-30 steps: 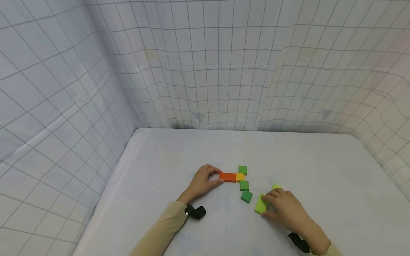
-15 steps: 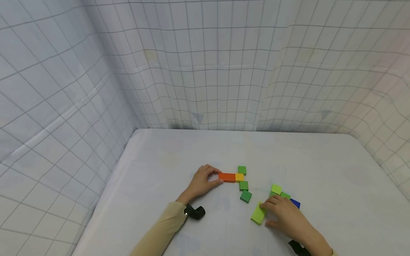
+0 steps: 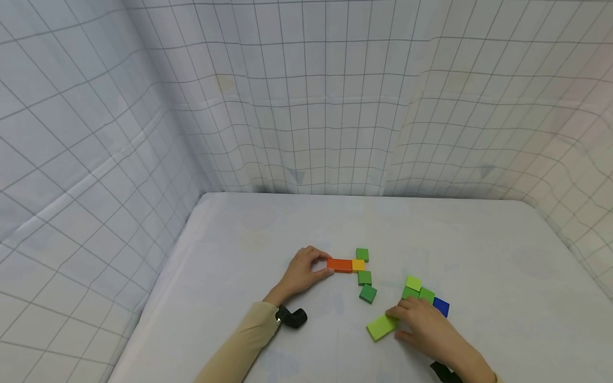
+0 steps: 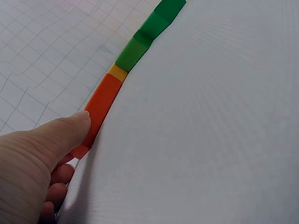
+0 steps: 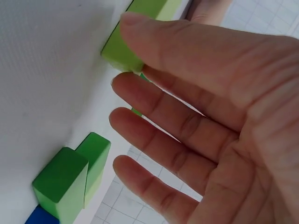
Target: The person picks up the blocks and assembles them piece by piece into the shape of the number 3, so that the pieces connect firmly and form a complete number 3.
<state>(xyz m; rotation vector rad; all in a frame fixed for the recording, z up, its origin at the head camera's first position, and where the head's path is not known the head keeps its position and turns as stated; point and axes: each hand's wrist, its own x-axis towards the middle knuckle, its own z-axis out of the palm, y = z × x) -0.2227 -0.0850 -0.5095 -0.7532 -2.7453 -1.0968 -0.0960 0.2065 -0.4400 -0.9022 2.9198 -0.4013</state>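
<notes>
My left hand pinches the left end of a long orange block, thumb on the near side in the left wrist view. A small yellow block touches that block's right end. Green blocks stand by the yellow one: one green block behind, another green block in front, and a tilted darker green block nearer still. My right hand has a long lime block at its thumb and index finger, lying slanted on the table. The other fingers extend free in the right wrist view.
Just beyond my right hand sits a cluster: a small lime block, a green block, another green block and a blue block. The white table meets gridded cloth at its back and sides.
My right hand has drawn the long lime block nearer and to the left, turning it from steep to more sideways. The cluster behind has come into view. My left hand stays put.
</notes>
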